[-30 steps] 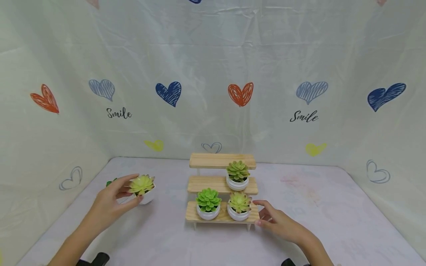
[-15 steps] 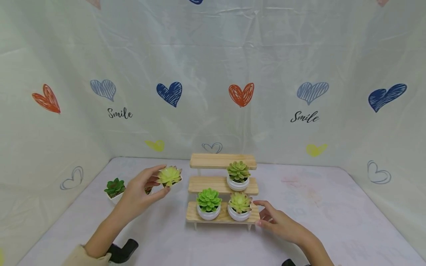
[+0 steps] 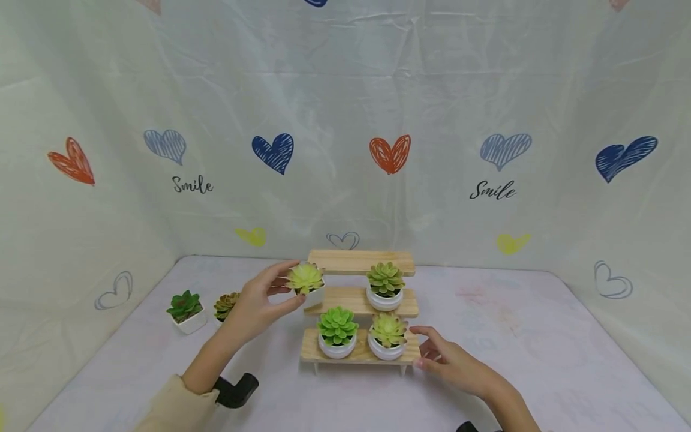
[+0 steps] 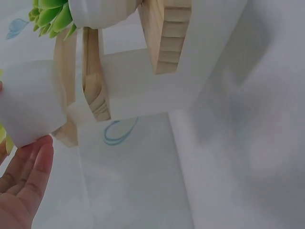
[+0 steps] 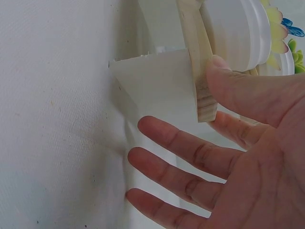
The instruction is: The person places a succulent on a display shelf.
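Observation:
My left hand (image 3: 261, 306) grips a yellow-green succulent (image 3: 305, 278) in a square white pot (image 4: 31, 102), held at the left end of the middle shelf (image 3: 345, 295) of a three-tier wooden plant stand (image 3: 340, 262). In the left wrist view the fingertips press the pot's side. My right hand (image 3: 456, 363) holds the right end of the bottom shelf (image 5: 202, 86) between thumb and index finger, the other fingers stretched out below. On the bottom shelf sit a bright green succulent (image 3: 337, 326) and a red-tipped one (image 3: 388, 330), both in round white pots.
Another potted succulent (image 3: 385, 279) stands at the right of the middle shelf. Left on the table are a dark green succulent (image 3: 185, 306) in a square white pot and a brownish one (image 3: 225, 305), partly behind the left wrist. A heart-printed curtain (image 3: 345, 90) hangs behind.
My left hand has carried the yellow-green succulent rightward from the table's left side to the middle shelf, uncovering the two succulents on the left. The right hand has stayed at the stand.

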The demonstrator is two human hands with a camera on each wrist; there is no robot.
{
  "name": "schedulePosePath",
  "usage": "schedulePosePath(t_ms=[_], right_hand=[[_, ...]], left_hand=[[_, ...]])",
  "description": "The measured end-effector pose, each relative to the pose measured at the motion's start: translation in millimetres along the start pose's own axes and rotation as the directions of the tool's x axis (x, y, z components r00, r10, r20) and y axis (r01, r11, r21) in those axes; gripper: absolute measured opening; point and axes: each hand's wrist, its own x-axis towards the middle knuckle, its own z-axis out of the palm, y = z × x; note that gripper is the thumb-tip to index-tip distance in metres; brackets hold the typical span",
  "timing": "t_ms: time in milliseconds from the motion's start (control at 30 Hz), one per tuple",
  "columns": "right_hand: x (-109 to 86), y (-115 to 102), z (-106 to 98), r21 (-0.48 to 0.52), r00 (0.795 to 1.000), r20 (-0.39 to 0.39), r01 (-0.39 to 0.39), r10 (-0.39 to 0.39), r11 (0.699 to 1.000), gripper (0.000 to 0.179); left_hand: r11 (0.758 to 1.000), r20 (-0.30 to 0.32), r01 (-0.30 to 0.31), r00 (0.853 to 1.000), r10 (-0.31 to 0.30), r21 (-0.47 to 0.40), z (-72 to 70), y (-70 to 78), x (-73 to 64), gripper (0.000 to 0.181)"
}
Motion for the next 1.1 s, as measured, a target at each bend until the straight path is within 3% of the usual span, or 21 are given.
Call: schedulePosePath(t_ms=[467,867,1100], right_hand=[[0.8,2,1,-0.008,1.0,-0.001,-0.007,0.007,1.0,0.062],[0.5,0,0,-0.014,1.0,-0.002,0.0,0.0,1.0,0.061],[1.2,0,0,-0.016,1.0,0.002,-0.005,0.005,1.0,0.062]], left_hand=[[0.988,0.11,0.056,0.993,-0.04,-0.144,22.1,-6.5,15.2,0.059],[0.942,0.209,0.171,0.972,-0.112,-0.289,30.3,-9.4,17.5,0.058],[0.922,0.22,0.225,0.962,-0.16,-0.315,35.8,-7.9,18.3,0.057]])
